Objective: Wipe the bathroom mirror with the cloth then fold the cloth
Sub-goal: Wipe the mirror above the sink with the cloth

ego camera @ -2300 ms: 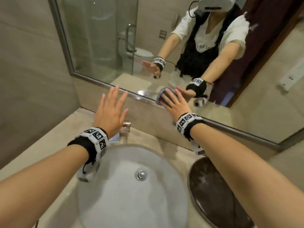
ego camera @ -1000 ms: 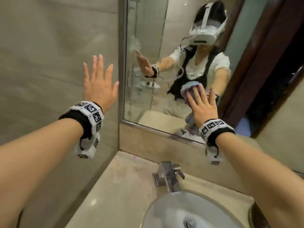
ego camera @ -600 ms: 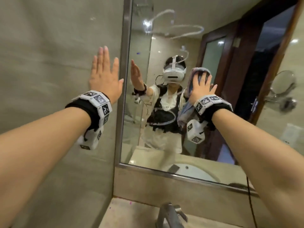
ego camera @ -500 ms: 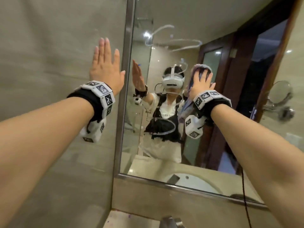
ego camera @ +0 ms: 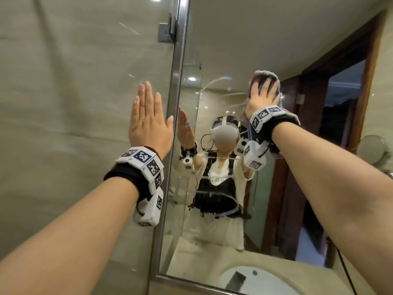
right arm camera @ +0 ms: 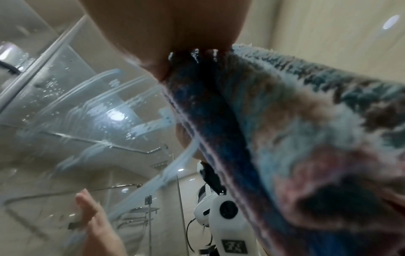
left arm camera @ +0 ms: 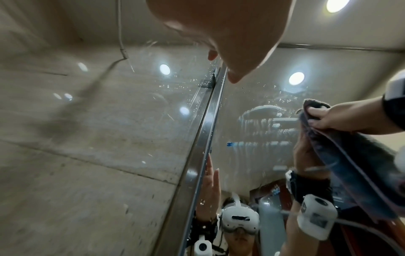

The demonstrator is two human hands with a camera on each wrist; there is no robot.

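Observation:
The mirror hangs in a steel frame and shows wet curved streaks. My right hand is high on the glass, fingers spread and bent over a bunched blue, grey and pink cloth, which it presses to the mirror. From the left wrist view the right hand grips the top of the cloth, whose tail hangs below the wrist. The cloth fills the right wrist view. My left hand lies flat, fingers straight, on the tiled wall beside the frame.
A metal bracket sits on the wall at the frame's upper edge. The mirror reflects a person, a dark wooden door frame and the white basin. A small round mirror on an arm stands at the right.
My right hand has slid the cloth up the glass from the lower edge to high on the mirror. The left hand rose from above the basin onto the wall. The view tilted upward.

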